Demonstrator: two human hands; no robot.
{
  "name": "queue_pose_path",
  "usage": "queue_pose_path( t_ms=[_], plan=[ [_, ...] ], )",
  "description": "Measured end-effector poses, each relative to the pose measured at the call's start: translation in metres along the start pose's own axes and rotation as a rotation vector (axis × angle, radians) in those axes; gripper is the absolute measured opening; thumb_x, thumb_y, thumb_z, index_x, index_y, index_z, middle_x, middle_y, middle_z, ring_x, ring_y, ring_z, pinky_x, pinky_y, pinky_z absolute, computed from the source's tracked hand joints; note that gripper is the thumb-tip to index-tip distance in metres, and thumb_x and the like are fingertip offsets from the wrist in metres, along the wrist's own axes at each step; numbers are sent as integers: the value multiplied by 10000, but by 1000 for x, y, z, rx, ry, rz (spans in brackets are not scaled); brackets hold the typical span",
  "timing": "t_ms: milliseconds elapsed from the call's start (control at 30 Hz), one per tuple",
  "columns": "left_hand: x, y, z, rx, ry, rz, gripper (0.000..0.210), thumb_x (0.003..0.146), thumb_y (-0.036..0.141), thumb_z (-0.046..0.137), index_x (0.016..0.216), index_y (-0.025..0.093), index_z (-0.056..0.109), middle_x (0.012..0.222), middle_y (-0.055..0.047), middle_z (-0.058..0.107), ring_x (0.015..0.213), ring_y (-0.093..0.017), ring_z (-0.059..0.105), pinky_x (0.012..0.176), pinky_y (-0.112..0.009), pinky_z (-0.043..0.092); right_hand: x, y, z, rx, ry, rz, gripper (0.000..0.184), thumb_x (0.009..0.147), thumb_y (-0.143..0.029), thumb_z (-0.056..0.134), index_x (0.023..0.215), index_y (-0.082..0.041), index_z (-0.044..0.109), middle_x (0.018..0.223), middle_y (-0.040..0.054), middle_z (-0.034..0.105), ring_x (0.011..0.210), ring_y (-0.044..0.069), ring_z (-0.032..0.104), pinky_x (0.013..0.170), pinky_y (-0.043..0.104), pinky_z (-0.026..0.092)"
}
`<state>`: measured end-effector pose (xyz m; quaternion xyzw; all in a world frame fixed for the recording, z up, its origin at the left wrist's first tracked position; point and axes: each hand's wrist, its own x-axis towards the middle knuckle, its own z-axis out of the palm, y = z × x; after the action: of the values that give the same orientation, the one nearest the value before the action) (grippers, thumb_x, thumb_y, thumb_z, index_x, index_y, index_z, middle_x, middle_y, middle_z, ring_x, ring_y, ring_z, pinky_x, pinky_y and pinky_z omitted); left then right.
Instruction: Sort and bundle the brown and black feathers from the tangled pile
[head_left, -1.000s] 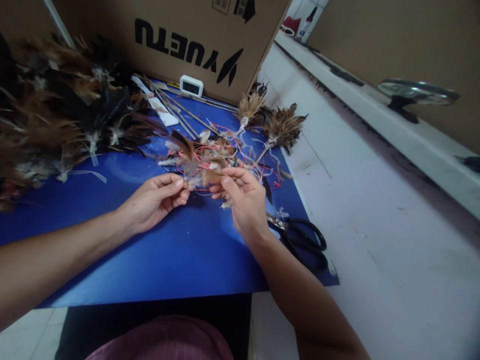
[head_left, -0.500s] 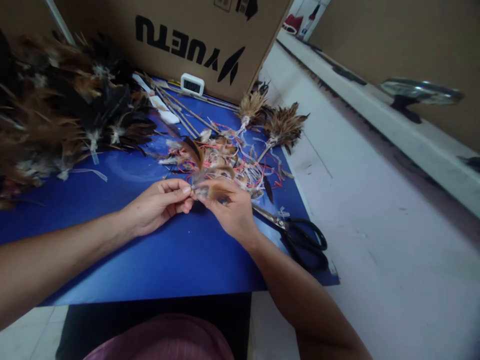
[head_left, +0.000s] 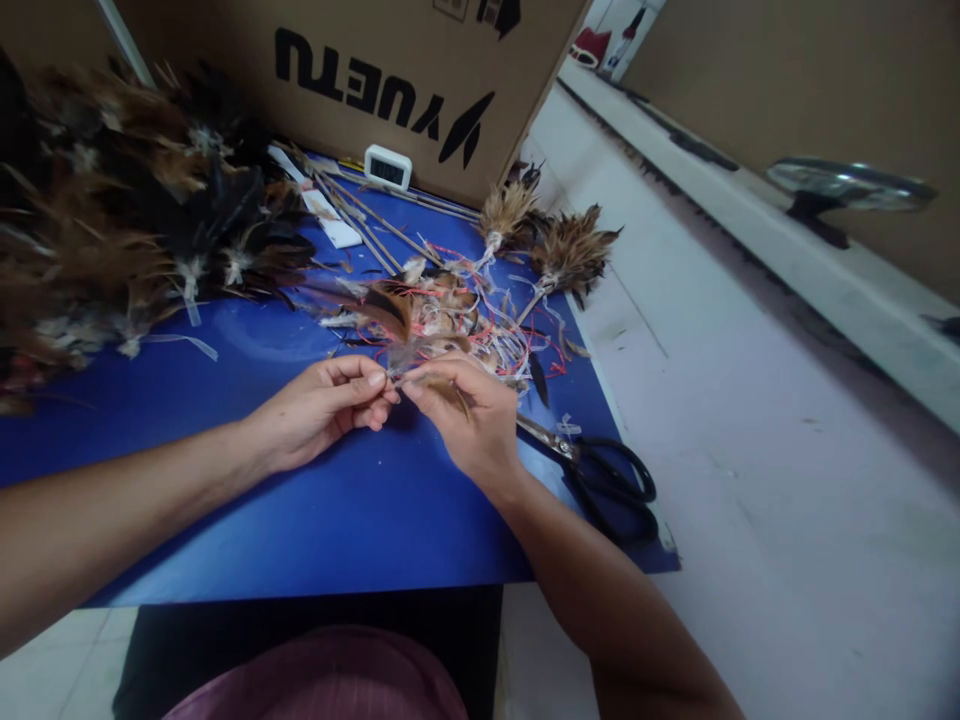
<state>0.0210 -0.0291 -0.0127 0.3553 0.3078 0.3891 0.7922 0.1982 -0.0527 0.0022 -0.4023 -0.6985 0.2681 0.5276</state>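
Thumb and forefinger of my left hand (head_left: 341, 400) pinch the base of a brown feather (head_left: 388, 310), whose dark curved vane points up and away from me. Close to its fingertips, my right hand (head_left: 469, 405) is closed on another feather (head_left: 450, 388), olive-brown and lying back along the fingers. The fingertips of the two hands almost meet. Just beyond them spreads a heap of feather scraps and red and white string (head_left: 457, 315). Black-handled scissors (head_left: 600, 470) lie right of my right hand, their blade tips hidden behind it.
Bundles of dark and brown feathers (head_left: 135, 220) pile up at the left. Two small feather bundles (head_left: 574, 250) lie at the back right. Thin sticks (head_left: 364, 220) and a white digital clock (head_left: 388, 167) sit before a large cardboard box (head_left: 375, 90). A pale wall (head_left: 720, 350) borders the right.
My right hand has drawn slightly right, away from my left, and the feather in it now lies more edge-on. My left hand stays almost in place, still pinching its feather.
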Motion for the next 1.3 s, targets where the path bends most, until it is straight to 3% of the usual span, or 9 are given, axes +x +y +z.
queue_pose_path(
  t_ms=[333, 1133, 1300],
  plan=[
    [-1, 0, 1, 49, 24, -8, 210, 691, 259, 811, 698, 105, 668, 638, -31, 660, 517, -74, 575, 515, -176, 488, -2, 8, 4, 71, 42, 88, 50, 822, -226, 682, 858, -244, 710, 838, -3, 699, 842, 142, 647, 791, 306, 523],
    [1, -2, -1, 48, 52, -14, 193, 675, 270, 824, 686, 117, 707, 613, -27, 664, 536, -77, 598, 549, -162, 503, -2, 6, 11, 100, 41, 126, 27, 820, -207, 683, 814, -225, 703, 798, -11, 711, 774, 124, 672, 775, 293, 539],
    [0, -3, 1, 63, 49, 2, 194, 673, 270, 824, 679, 120, 701, 636, -24, 669, 520, -61, 574, 548, -158, 493, -2, 8, 12, 72, 67, 77, 40, 811, -187, 693, 814, -225, 707, 795, -15, 708, 766, 115, 661, 757, 274, 525]
  ],
)
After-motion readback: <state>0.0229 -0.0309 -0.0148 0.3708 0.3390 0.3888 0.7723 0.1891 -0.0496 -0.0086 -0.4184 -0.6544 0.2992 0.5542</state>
